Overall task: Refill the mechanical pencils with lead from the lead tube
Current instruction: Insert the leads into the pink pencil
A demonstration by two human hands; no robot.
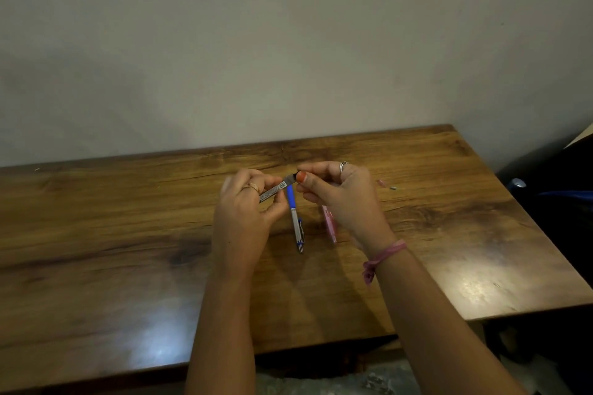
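My left hand [245, 205] grips a slim grey lead tube [276, 190] above the wooden table [128, 250], its dark cap end pointing right. My right hand [337, 192] pinches that cap end [292, 179] between thumb and forefinger. Beneath the hands a blue and silver mechanical pencil [296, 221] lies on the table, tip pointing away from me. A pink mechanical pencil [330, 224] lies to its right, partly hidden by my right hand.
Two small loose parts, one pink [381, 183] and one grey [392, 187], lie on the table right of my right hand. A wall runs behind the table. Dark objects [558, 202] stand beyond the table's right edge.
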